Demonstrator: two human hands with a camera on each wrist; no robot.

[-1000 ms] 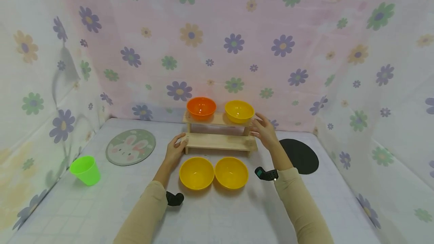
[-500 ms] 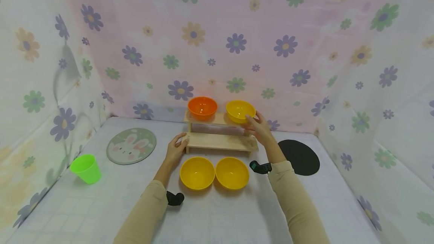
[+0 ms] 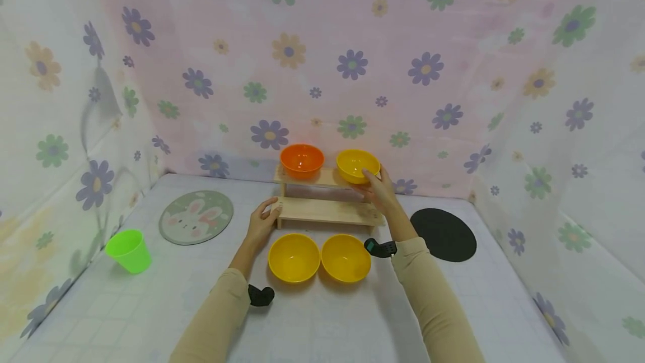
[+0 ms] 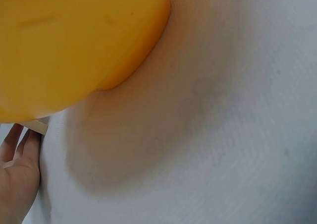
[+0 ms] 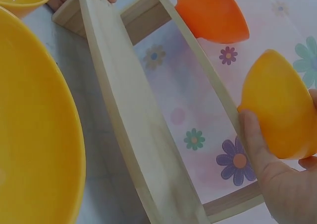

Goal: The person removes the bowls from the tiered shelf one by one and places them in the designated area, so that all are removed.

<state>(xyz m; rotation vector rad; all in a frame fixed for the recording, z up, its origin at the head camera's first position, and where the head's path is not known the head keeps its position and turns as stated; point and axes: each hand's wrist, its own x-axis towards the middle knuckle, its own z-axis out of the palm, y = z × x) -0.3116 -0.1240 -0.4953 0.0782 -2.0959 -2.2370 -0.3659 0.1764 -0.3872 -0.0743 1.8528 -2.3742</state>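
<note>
A two-tier wooden rack (image 3: 327, 210) stands at the back of the table. My left hand (image 3: 260, 223) holds the left end of its lower shelf; in the left wrist view that hand (image 4: 19, 177) shows at the lower left edge. On the upper shelf, toward its right end, is a yellow bowl (image 3: 353, 162). My right hand (image 3: 382, 192) grips this bowl from the right, its thumb against the outside. The right wrist view shows the hand (image 5: 285, 179) on the same bowl (image 5: 280, 105). An orange bowl (image 3: 302, 161) sits on the upper shelf's left part.
Two more yellow bowls, a left one (image 3: 294, 258) and a right one (image 3: 345, 258), stand side by side before the rack. A round rabbit mat (image 3: 196, 218) and a green cup (image 3: 129, 252) are at left. At right lies a black round mat (image 3: 445, 234).
My right hand has moved left from beside the rack's right end and now grips the yellow bowl on the upper shelf. The left hand has stayed on the rack.
</note>
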